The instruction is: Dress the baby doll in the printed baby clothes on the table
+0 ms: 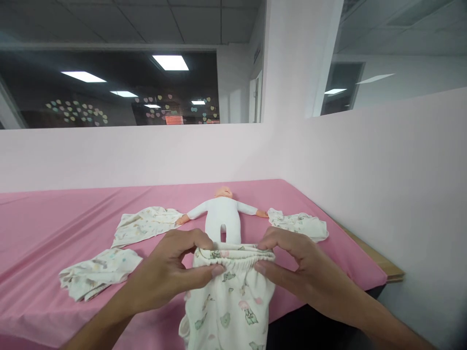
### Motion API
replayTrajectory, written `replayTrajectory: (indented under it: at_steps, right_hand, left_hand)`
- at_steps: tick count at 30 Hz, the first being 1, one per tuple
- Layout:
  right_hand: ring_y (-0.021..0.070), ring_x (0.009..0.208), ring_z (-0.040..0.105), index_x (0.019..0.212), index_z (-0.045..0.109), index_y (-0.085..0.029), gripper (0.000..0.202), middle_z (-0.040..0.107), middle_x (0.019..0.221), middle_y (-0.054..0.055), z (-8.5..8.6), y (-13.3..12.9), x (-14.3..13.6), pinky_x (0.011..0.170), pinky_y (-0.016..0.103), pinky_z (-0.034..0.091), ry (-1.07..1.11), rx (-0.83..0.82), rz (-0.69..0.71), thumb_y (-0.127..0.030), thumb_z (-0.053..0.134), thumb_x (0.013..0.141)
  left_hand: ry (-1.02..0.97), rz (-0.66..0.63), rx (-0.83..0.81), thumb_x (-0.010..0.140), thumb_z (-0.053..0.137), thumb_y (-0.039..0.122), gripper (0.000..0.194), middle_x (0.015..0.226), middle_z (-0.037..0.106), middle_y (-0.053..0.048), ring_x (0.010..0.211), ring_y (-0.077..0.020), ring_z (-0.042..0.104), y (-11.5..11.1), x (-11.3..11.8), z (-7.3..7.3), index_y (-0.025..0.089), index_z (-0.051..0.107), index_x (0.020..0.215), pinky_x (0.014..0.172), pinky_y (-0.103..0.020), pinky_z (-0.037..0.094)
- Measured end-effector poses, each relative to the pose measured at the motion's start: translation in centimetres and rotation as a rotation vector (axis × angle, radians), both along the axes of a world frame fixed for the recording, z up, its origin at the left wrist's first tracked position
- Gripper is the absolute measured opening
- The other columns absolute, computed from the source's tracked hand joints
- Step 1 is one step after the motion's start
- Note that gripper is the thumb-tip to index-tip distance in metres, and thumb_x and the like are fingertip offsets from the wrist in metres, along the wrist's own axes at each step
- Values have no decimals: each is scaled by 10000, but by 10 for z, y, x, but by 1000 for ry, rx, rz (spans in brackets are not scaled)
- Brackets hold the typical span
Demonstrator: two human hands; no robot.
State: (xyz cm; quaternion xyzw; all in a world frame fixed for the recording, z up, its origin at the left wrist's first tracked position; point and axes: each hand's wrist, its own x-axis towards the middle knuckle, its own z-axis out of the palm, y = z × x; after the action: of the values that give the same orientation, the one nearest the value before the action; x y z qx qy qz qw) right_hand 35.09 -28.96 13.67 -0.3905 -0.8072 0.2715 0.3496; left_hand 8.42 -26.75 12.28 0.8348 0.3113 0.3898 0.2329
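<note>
Our left hand (175,267) and right hand (295,265) pinch the gathered waistband of the printed pants (229,296), whose lower end is cut off at the frame's bottom and which hang before the doll (223,218), hiding its feet. We face a pink-covered table (160,192) in a windowed corner; its right edge slants near the white wall (408,194).

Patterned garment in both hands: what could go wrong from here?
The left hand and right hand pinch only the gathered waistband, so it may slip or bunch.
The garment hangs out of frame; a snag could go unseen.
It covers the doll's feet, so contact there might be missed.
</note>
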Motion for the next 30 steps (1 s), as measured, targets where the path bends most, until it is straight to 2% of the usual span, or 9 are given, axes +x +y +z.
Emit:
replayTrajectory:
  at_steps: [4, 7, 9, 12, 14, 20, 25, 27, 30]
  right_hand:
    - [181, 998, 535, 928, 587, -250, 114, 577, 1055, 41, 1, -2, 2, 811, 315, 472, 71, 56, 103, -359, 587, 896]
    - [140, 823, 534, 871, 551, -210, 162, 565, 890, 24, 2, -1, 2, 693, 270, 462, 155, -161, 201, -364, 556, 920]
    - [93, 657, 463, 823, 514, -189, 195, 509, 736, -19, 3, 1, 0, 581, 218, 399, 242, -275, 247, -350, 575, 915]
    - [65, 602, 407, 819, 495, -184, 206, 472, 696, -45, 6, 1, -6, 531, 184, 339, 399, -268, 219, -331, 619, 892]
    - [61, 576, 410, 879, 493, -201, 182, 470, 684, -56, 8, 0, -11, 510, 175, 336, 487, -279, 200, -338, 612, 896]
    - [161, 828, 637, 1250, 494, -247, 461, 657, 969, 33, 6, 8, -26, 697, 289, 516, 592, -552, 229, -318, 678, 834]
    - [202, 906, 666, 1110, 656, -163, 279, 700, 981, 77, -4, 17, -30, 820, 338, 516, 644, -723, 355, -272, 647, 854]
    - [203, 935, 665, 1114, 665, -179, 265, 705, 996, 70, -5, 17, -31, 830, 331, 513, 723, -727, 347, -256, 641, 862]
    - [203, 948, 660, 1106, 673, -208, 254, 708, 1006, 58, -1, 14, -35, 805, 315, 515, 801, -700, 337, -262, 650, 859]
  left_hand:
    - [26, -53, -9, 871, 620, 263, 141, 669, 576, 25, 608, -90, 500, -4, 0, 2, 190, 573, 760, 586, -230, 409]
    - [-44, -51, -48, 862, 635, 237, 119, 700, 572, 26, 631, -87, 509, -7, 2, 2, 198, 559, 779, 584, -213, 420]
    - [-150, -3, -123, 840, 667, 243, 116, 725, 562, 34, 613, -80, 500, -8, 4, 1, 225, 561, 884, 540, -191, 417]
    - [-294, 58, -363, 828, 687, 304, 382, 700, 526, 61, 522, -64, 459, -5, 10, 1, 294, 492, 1156, 449, -163, 370]
    - [-358, 91, -466, 824, 689, 346, 421, 701, 532, 60, 522, -67, 478, -2, 13, 1, 290, 481, 1186, 454, -167, 382]
    - [-431, 59, -353, 830, 684, 354, 223, 816, 618, 11, 658, -113, 598, 0, 24, 9, 225, 529, 925, 549, -213, 497]
    - [-389, 10, -200, 812, 713, 284, 173, 851, 622, 3, 751, -114, 604, -3, 32, 13, 211, 577, 889, 634, -203, 512]
    - [-448, -12, -235, 795, 730, 262, 211, 866, 623, 4, 748, -112, 602, -1, 31, 9, 220, 582, 940, 633, -197, 512]
    - [-656, -151, -390, 738, 784, 329, 453, 930, 638, -2, 681, -111, 605, 6, 31, -7, 268, 547, 1120, 574, -198, 502]
